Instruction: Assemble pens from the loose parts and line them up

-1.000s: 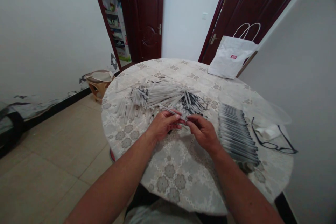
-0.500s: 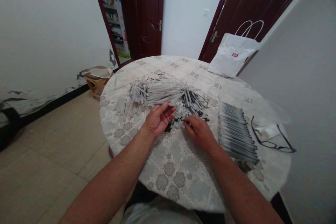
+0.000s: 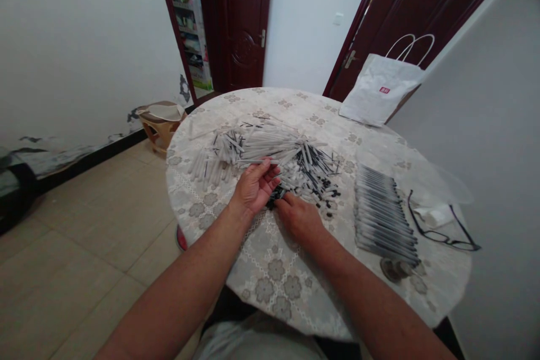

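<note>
A heap of loose white pen tubes [image 3: 257, 149] and thin black refills and small black parts [image 3: 314, 171] lies in the middle of a round table [image 3: 278, 270] with a floral cloth. My left hand [image 3: 254, 187] rests palm up at the heap's near edge, fingers curled, a white tube lying across its fingertips. My right hand [image 3: 298, 218] lies knuckles up beside it, fingertips pressed down among small black parts just under the left hand; what they pinch is hidden.
A neat row of assembled pens [image 3: 382, 214] lies at the right. Black glasses [image 3: 442, 230] and a clear plastic bag [image 3: 426, 183] sit beyond it. A white paper bag [image 3: 382, 90] leans at the back right. A small stool [image 3: 160, 124] stands on the floor.
Both hands parted from a shared pinch in front of the heap. The left opened palm up against the heap; the right dropped and slid left to the black parts beside it.
</note>
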### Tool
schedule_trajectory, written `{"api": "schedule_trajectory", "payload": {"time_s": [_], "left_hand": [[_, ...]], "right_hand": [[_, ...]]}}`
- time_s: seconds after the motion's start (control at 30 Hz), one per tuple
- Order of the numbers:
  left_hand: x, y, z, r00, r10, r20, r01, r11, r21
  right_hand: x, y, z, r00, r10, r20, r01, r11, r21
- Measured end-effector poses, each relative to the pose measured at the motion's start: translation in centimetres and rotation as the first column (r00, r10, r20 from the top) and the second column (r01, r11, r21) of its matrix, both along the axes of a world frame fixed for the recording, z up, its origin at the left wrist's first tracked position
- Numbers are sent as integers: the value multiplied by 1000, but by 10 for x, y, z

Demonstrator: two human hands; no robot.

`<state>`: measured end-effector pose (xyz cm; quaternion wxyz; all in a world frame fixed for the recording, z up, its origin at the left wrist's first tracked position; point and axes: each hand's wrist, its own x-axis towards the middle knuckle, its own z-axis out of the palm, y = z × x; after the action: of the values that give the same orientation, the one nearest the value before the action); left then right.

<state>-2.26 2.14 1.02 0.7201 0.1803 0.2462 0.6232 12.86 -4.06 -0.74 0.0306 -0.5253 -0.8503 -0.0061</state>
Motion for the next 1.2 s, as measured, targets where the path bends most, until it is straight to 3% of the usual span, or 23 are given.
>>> {"api": "schedule_trajectory", "payload": {"time_s": [0.23, 0.5, 0.8, 1.2], "left_hand": [[3, -3, 0, 998, -60, -25, 60, 998, 3], [2, -2, -1, 998, -50, -49, 50, 999, 0], [3, -3, -1, 996, -55, -74, 54, 998, -12], [1, -2, -2, 996, -61, -64, 61, 998, -7]], "right_hand": [[4, 4, -1, 994, -93, 55, 93, 996, -11], [2, 5, -4, 989, -132, 63, 131, 991, 25], [12, 3, -5, 978, -210, -3, 210, 977, 37], [18, 4, -7, 971, -201, -127, 207, 978, 34]]}}
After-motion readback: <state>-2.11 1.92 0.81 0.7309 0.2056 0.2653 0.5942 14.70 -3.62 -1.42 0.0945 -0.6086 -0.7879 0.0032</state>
